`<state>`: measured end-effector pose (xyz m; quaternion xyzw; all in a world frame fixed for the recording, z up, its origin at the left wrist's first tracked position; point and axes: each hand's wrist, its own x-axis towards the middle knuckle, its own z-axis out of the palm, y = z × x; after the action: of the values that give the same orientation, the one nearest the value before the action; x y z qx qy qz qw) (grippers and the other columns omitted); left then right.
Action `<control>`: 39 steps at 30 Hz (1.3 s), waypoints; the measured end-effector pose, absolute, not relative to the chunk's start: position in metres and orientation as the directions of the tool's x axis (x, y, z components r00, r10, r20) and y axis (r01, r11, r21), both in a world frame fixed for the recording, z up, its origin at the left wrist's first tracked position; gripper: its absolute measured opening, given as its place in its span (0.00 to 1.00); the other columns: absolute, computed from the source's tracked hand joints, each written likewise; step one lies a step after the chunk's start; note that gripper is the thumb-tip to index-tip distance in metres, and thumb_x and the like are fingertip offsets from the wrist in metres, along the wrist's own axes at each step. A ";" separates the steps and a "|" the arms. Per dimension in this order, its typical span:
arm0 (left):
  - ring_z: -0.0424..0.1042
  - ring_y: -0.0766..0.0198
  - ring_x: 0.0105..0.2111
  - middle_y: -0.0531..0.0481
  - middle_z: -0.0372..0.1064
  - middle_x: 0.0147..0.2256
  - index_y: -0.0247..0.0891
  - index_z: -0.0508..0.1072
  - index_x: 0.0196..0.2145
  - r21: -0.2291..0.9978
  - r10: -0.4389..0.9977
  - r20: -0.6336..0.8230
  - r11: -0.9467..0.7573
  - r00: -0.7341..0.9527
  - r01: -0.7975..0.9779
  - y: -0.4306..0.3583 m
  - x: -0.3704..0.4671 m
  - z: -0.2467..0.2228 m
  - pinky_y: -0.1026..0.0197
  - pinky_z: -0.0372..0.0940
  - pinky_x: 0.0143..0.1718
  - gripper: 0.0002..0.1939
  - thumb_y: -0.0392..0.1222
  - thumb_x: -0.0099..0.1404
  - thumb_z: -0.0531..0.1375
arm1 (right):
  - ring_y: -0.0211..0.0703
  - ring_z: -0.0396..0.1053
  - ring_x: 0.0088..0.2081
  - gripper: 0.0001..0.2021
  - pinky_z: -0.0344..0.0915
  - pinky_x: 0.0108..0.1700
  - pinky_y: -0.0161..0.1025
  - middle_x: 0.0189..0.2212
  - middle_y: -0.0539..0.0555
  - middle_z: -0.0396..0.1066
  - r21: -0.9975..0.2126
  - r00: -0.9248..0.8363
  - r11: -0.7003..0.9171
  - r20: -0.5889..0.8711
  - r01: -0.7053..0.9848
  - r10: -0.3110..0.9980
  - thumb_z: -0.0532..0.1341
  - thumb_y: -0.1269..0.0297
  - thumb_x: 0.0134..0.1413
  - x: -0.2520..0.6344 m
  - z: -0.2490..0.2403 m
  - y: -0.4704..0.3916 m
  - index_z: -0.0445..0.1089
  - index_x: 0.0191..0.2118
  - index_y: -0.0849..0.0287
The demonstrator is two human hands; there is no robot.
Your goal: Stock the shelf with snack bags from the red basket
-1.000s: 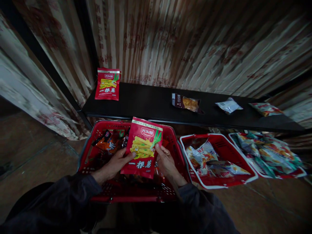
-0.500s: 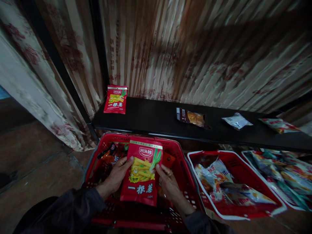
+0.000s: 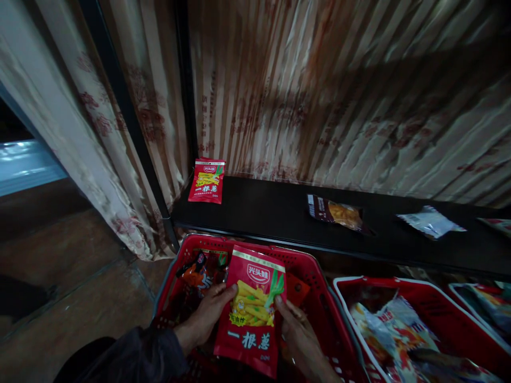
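Both grips pinch one snack bag (image 3: 255, 319) above the red basket (image 3: 309, 268): left hand (image 3: 209, 314) and right hand (image 3: 301, 335) at opposite side edges, neither nearer, its long axis pointing toward the shelf (image 3: 263, 207).

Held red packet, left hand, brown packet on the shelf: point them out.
Held red packet (image 3: 253, 311): head view, middle of its front.
Left hand (image 3: 208, 316): head view, back of hand.
Brown packet (image 3: 336, 213): head view, middle of its wrapper.
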<state>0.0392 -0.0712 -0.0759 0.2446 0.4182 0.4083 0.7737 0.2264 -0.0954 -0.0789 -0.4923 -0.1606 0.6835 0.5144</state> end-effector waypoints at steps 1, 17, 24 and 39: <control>0.76 0.49 0.39 0.41 0.78 0.36 0.34 0.77 0.36 0.713 0.824 -0.458 0.564 0.332 -0.417 -0.072 0.039 -0.077 0.50 0.65 0.47 0.23 0.53 0.46 0.69 | 0.60 0.74 0.42 0.22 0.69 0.44 0.52 0.33 0.59 0.78 -0.719 0.011 -0.417 -0.508 -0.555 0.861 0.74 0.53 0.30 0.227 -0.077 -0.095 0.76 0.34 0.58; 0.75 0.48 0.40 0.42 0.78 0.33 0.34 0.76 0.37 0.691 0.800 -0.503 0.600 0.327 -0.404 -0.074 0.038 -0.103 0.48 0.66 0.45 0.24 0.53 0.47 0.68 | 0.54 0.75 0.41 0.20 0.70 0.43 0.47 0.34 0.55 0.78 -0.707 -0.059 -0.431 -0.485 -0.561 0.872 0.74 0.61 0.30 0.221 -0.093 -0.095 0.74 0.36 0.55; 0.76 0.49 0.39 0.42 0.78 0.34 0.34 0.75 0.38 0.666 0.807 -0.489 0.591 0.332 -0.456 -0.071 0.037 -0.094 0.49 0.66 0.45 0.23 0.51 0.48 0.68 | 0.54 0.75 0.42 0.22 0.70 0.44 0.49 0.35 0.55 0.78 -0.686 -0.044 -0.411 -0.485 -0.601 0.873 0.74 0.64 0.32 0.227 -0.096 -0.090 0.73 0.39 0.56; 0.76 0.49 0.38 0.41 0.78 0.37 0.33 0.77 0.39 0.720 0.823 -0.424 0.560 0.378 -0.411 -0.070 0.033 -0.079 0.48 0.66 0.47 0.25 0.55 0.49 0.67 | 0.53 0.76 0.32 0.25 0.71 0.40 0.49 0.25 0.55 0.78 -0.679 0.073 -0.408 -0.561 -0.611 0.825 0.77 0.65 0.20 0.223 -0.073 -0.089 0.72 0.32 0.60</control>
<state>0.0334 -0.0696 -0.0791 0.2592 0.3977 0.3911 0.7885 0.2227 -0.0894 -0.0728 -0.5016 -0.1068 0.6725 0.5336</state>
